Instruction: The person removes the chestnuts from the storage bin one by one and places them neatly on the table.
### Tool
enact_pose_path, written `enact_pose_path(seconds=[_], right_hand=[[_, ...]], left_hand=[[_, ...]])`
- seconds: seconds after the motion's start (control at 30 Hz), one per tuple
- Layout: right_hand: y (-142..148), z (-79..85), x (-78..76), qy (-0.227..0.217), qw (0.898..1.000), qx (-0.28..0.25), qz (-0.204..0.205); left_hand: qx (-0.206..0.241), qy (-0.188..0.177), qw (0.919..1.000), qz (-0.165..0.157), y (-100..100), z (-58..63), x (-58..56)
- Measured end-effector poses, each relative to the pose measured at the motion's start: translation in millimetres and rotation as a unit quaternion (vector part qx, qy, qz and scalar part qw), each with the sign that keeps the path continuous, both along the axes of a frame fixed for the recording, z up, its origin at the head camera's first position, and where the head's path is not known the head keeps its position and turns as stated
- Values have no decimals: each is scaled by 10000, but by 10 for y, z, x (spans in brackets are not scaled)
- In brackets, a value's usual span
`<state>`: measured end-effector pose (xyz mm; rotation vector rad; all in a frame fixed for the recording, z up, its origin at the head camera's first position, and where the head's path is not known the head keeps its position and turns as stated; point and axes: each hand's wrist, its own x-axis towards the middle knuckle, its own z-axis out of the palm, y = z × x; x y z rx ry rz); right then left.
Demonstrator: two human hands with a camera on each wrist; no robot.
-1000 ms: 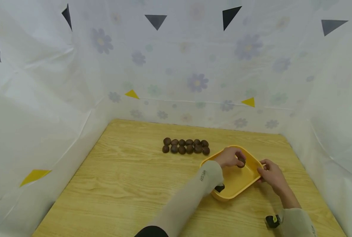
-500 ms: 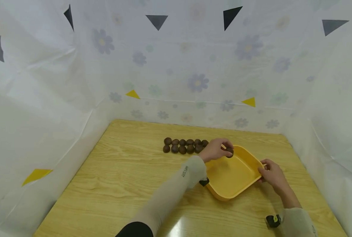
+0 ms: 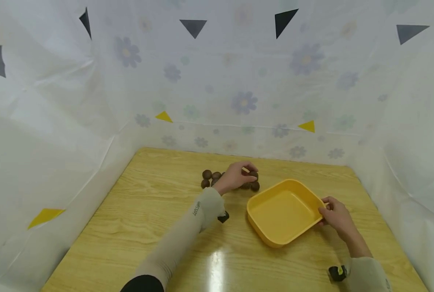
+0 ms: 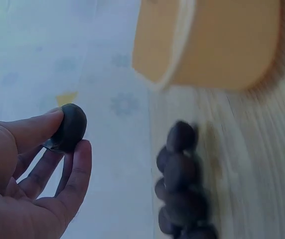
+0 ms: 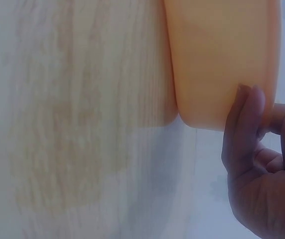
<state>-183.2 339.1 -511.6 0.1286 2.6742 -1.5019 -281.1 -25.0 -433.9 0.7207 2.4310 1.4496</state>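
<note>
Fingers of the left hand [image 3: 235, 177] pinch one chestnut [image 4: 69, 128] over the chestnut rows [image 3: 228, 181] (partly hidden by the hand) on the table [image 3: 147, 227]. Yellow tray [image 3: 282, 211] just right; right hand [image 3: 337, 217] fingers curl round its rim.

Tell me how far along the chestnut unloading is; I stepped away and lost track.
Done: the yellow tray looks emptied, and two rows of chestnuts lie on the table. In hand: the left hand pinches one chestnut over the rows, while the right hand grips the tray's rim. Left: setting that chestnut down.
</note>
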Motion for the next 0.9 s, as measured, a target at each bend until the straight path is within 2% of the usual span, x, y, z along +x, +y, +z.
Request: enact_pose_path(seconds=[0.17, 0.37, 0.6, 0.73, 0.9], right_hand=[[8, -10, 2, -9, 10000, 25, 13], [12, -9, -1, -36, 10000, 18, 4], [52, 1, 0, -51, 10000, 1, 35], [87, -1, -9, -44, 10000, 18, 42], [119, 9, -23, -56, 10000, 35, 39]], left_hand=[[34, -7, 9997, 257, -364, -97, -48], [-147, 126, 9973, 712, -794, -219, -95], [-47, -40, 9925, 1219, -1260, -346, -116], [-102, 13, 9894, 1446, -1471, -400, -140], [-95, -35, 9852, 1710, -1631, -462, -150]])
